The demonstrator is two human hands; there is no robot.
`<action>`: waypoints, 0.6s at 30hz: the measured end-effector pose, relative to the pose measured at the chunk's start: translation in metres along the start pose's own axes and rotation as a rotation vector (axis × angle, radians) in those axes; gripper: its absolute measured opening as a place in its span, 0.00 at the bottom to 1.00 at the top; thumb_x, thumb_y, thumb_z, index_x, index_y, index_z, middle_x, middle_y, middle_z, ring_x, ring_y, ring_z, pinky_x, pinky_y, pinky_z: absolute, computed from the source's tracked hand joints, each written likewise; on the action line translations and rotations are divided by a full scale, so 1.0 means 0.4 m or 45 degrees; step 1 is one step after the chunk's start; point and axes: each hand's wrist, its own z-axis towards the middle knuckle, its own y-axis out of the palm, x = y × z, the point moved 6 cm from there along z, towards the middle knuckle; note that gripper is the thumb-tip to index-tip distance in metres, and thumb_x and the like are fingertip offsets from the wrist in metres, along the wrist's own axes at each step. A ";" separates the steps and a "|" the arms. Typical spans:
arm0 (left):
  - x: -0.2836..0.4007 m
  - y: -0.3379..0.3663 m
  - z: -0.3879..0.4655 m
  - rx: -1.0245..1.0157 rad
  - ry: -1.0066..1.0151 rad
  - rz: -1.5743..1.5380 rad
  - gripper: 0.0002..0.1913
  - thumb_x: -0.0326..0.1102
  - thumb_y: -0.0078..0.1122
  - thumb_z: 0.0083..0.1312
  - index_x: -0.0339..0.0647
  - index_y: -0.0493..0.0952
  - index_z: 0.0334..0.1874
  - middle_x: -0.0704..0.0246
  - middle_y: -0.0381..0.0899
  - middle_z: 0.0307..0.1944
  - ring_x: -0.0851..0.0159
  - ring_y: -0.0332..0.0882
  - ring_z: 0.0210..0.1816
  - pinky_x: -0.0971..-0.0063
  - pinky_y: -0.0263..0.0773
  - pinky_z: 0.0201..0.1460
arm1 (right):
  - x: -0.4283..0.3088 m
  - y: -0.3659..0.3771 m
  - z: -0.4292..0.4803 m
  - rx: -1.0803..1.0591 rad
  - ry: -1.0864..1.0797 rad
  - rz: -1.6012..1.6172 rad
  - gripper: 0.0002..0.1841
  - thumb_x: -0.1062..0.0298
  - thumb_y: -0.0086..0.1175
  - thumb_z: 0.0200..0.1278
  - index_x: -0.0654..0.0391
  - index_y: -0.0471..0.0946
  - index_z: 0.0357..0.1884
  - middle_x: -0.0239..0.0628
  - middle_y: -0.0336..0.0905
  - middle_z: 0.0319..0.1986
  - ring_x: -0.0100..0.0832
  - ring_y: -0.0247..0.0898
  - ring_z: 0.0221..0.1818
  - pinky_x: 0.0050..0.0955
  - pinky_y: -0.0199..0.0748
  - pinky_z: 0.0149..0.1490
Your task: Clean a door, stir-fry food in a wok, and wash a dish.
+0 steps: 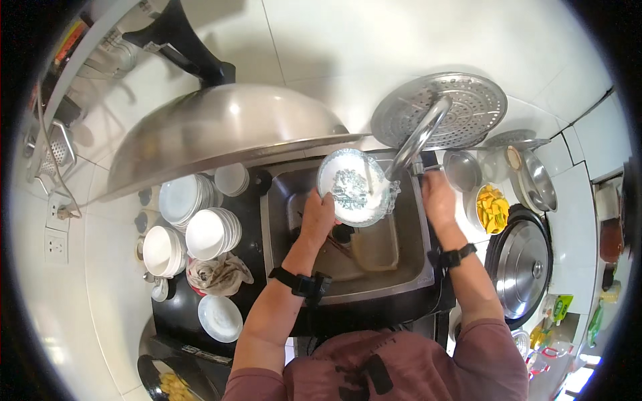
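Over the stainless steel sink [401, 278], my left hand [319, 215] grips the lower left rim of a white plate [348, 188] with a blue-green pattern. The plate is tilted under the curved metal faucet [419, 135], and water splashes off its right edge. My right hand [438, 198] is at the faucet's lever handle [432, 169], beside the sink's right rim. Blur hides how its fingers lie on the handle. Inside the basin, dark items near the drain [343, 234] are partly hidden by my left hand and the plate.
Left of the sink stand stacked white bowls [205, 235], stacked plates [179, 199], a crumpled cloth [218, 274] and a single plate [220, 318]. A large metal wok [225, 118] leans above. At right are a bowl of yellow pieces [492, 209] and a lidded pot [521, 265].
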 end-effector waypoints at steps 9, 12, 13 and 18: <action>-0.007 -0.036 0.006 -0.066 -0.137 0.039 0.18 0.37 0.43 0.71 0.32 0.67 0.57 0.62 0.80 0.36 0.67 0.79 0.26 0.74 0.76 0.24 | -0.136 0.487 -0.504 -1.821 -0.565 0.196 0.22 0.67 0.48 0.59 0.50 0.74 0.58 0.49 0.80 0.47 0.48 0.77 0.47 0.49 0.73 0.50; 0.022 -0.015 0.012 -0.077 -0.002 0.290 0.17 0.36 0.43 0.70 0.32 0.68 0.56 0.56 0.81 0.37 0.60 0.81 0.28 0.70 0.77 0.28 | -0.091 0.584 -0.582 -2.003 -0.602 0.146 0.22 0.66 0.49 0.59 0.50 0.76 0.57 0.47 0.79 0.50 0.48 0.76 0.49 0.51 0.71 0.52; 0.049 -0.011 0.004 -0.063 0.077 0.442 0.17 0.35 0.43 0.69 0.31 0.68 0.55 0.52 0.81 0.38 0.55 0.82 0.29 0.65 0.78 0.31 | -0.087 0.595 -0.587 -2.069 -0.604 0.095 0.21 0.66 0.49 0.59 0.51 0.77 0.56 0.47 0.79 0.50 0.48 0.76 0.49 0.51 0.71 0.52; 0.075 -0.018 -0.001 0.075 0.421 1.034 0.17 0.33 0.43 0.67 0.35 0.70 0.55 0.46 0.80 0.42 0.43 0.80 0.42 0.53 0.74 0.48 | -0.149 0.448 -0.501 -2.353 -0.325 -0.107 0.21 0.62 0.53 0.59 0.53 0.78 0.55 0.44 0.80 0.49 0.46 0.76 0.48 0.48 0.72 0.50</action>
